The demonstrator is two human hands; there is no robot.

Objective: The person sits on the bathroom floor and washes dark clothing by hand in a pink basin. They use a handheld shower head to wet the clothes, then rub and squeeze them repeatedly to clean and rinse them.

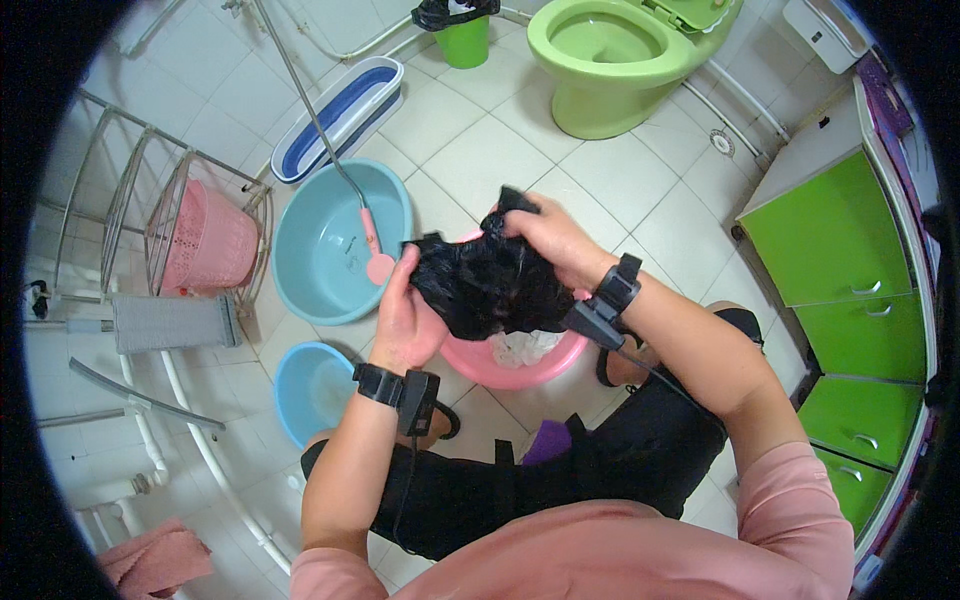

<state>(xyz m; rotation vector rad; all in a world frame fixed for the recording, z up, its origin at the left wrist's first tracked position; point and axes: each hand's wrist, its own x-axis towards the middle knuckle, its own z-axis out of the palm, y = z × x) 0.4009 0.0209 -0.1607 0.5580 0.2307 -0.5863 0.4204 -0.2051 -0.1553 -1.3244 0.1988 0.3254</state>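
Between my two hands hangs a black cloth [487,289], bunched and wet-looking. My left hand [409,319] grips its left edge, thumb on top. With my right hand [551,236] I pinch a gathered part at its upper right, and a short end sticks up past the fingers. Below the cloth stands a pink basin [506,377], partly hidden by it. Pale, whitish wet material [525,349] shows inside the basin; I cannot tell whether it is fabric or a plastic bag.
A large blue basin [300,292] holds a pink shower head [380,268] on a metal hose. Nearby are a smaller blue basin [289,394], a folding tub [337,120], a wire rack [112,202], a green toilet [611,82], a green bin [463,45] and green cabinets [832,232].
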